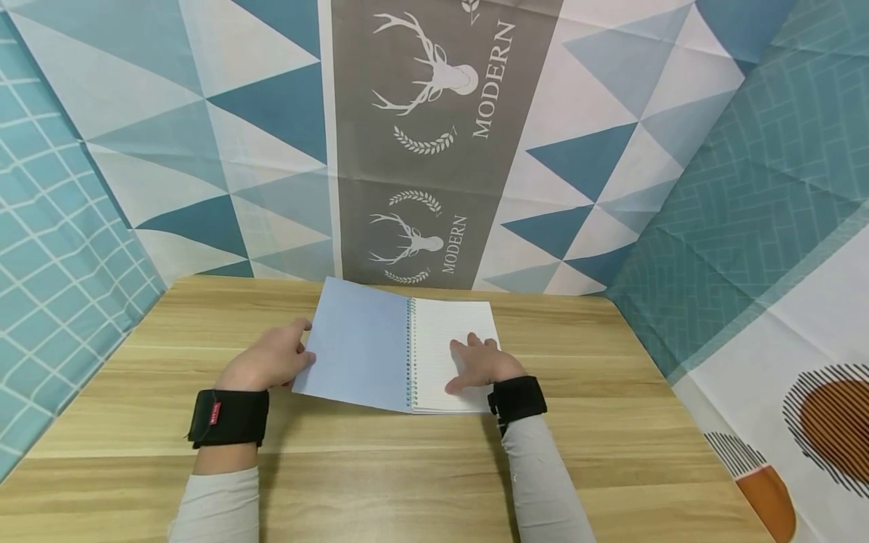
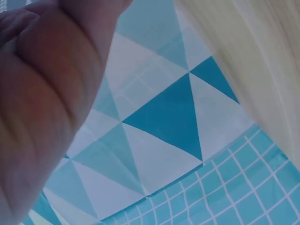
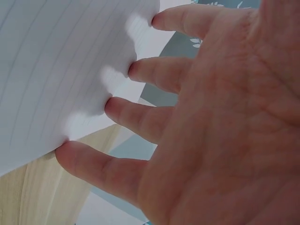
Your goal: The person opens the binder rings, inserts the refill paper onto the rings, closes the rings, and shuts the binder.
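The left hand [image 1: 271,360] pinches the notebook [image 1: 400,354] cover's outer edge, spine pointing away, while the right hand [image 1: 483,363] presses straight fingers [image 3: 140,117] on the lined page.

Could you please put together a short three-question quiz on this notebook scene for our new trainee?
1. True or false: the right hand lies with straight fingers on the lined page of the notebook.
2. What does the left hand hold? A) the blue cover B) a pen C) the wall cloth
3. Fill in: the notebook lies on a ____ table.

Key: 1 true; 2 A; 3 wooden
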`<state>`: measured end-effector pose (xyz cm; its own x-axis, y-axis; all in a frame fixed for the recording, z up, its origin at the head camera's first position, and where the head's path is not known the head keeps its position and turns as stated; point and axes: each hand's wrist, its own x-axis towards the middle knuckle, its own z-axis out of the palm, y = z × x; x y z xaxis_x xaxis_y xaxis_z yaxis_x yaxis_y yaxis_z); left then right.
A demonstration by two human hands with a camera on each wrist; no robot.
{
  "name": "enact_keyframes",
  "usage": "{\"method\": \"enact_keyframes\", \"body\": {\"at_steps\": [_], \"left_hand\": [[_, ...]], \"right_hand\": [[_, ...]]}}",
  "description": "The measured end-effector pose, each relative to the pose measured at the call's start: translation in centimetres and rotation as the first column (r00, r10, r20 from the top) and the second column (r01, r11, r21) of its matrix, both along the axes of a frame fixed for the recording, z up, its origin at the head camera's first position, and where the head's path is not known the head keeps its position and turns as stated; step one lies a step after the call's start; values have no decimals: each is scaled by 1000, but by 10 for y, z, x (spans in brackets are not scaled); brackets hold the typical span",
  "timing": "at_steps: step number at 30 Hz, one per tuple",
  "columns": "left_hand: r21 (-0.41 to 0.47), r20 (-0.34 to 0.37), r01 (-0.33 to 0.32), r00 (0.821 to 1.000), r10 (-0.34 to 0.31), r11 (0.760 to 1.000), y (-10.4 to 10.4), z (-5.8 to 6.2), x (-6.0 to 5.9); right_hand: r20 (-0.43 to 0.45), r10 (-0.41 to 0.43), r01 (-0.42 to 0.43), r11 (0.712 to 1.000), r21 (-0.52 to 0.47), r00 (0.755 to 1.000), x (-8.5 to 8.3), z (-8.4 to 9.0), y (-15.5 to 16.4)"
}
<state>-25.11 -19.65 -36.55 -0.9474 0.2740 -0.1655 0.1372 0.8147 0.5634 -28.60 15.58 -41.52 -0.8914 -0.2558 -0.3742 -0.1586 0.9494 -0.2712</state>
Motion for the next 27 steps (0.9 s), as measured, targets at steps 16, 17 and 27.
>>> {"method": "enact_keyframes", "body": {"at_steps": [16,17,27], "left_hand": [[221,-96,32,995,-11,975,10,24,7],[239,-100,31,995,-7,971,11,25,7],[371,-136,25,990,28,928,22,33,11]], "right_hand": [[-13,-29,28,992,-121,999,-1,8,7],[-18,-28,25,991,-134,999,-1,9,8],[-15,-27,21,942,-334,1000,-4,13,16]]}}
